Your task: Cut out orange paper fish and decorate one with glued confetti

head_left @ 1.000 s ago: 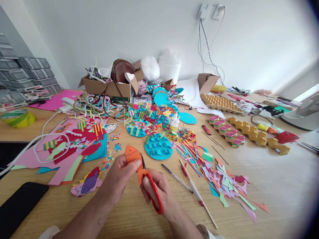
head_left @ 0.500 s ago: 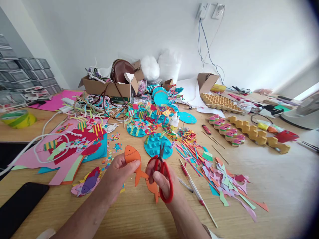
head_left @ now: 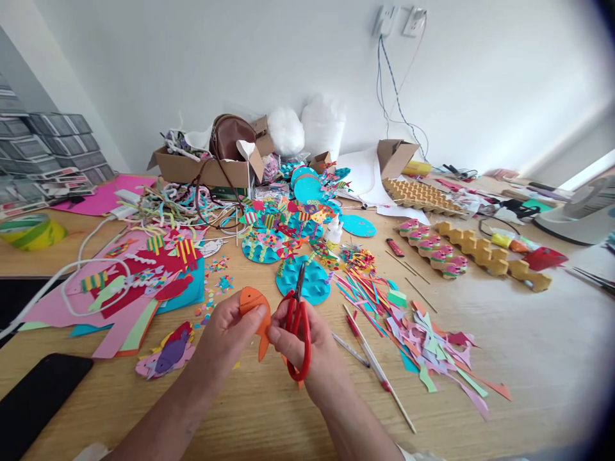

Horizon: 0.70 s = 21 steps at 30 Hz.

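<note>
My left hand pinches an orange paper fish by its body, with the drawn eye and gill line facing up. Close beside it, my right hand holds red-handled scissors, blades pointing away from me and closed together. The right thumb and fingertips touch the fish's tail end. A second orange paper piece shows in small part below the right hand, mostly hidden. Past the scissor tips lies a blue painted egg-carton disc.
Paper scraps, a paintbrush-like stick and a pen lie to the right. Stacked paper fish and a black phone are on the left. Behind stand glue bottles, egg-carton strips and a cardboard box.
My right hand has moved left against the fish's tail, and the scissors have shifted left with it. The second orange piece is now mostly covered. The view has turned slightly.
</note>
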Motion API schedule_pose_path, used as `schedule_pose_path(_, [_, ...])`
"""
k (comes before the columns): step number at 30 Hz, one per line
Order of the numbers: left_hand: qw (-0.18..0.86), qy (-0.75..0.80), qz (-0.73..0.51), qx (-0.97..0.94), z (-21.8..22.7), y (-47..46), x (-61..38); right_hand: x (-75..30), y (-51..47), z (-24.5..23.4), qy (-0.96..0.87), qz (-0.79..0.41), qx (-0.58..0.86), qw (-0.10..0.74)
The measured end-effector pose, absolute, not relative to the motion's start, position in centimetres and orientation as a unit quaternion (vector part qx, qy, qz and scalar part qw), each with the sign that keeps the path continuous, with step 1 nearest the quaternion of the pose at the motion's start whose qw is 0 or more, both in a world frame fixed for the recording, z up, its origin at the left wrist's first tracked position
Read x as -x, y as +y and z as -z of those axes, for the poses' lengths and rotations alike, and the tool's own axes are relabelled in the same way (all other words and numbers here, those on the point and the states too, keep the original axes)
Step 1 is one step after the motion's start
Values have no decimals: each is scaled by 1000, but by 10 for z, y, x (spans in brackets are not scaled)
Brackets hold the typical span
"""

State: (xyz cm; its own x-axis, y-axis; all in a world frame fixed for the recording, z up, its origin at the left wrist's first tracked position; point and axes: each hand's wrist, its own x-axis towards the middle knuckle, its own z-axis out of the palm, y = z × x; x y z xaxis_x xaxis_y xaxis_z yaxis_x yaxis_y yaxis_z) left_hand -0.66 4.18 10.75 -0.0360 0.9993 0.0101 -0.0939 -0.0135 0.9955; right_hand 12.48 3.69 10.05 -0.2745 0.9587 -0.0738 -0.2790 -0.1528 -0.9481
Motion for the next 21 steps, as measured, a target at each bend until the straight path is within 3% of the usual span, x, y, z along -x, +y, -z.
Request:
schedule_pose_path(9, [572, 456, -525, -436, -112, 43, 10, -132, 28, -88, -547, -639, 400, 365])
schedule_pose_path(21, [569, 432, -527, -460, -101, 46, 10, -128, 22, -90, -561, -643, 358, 379])
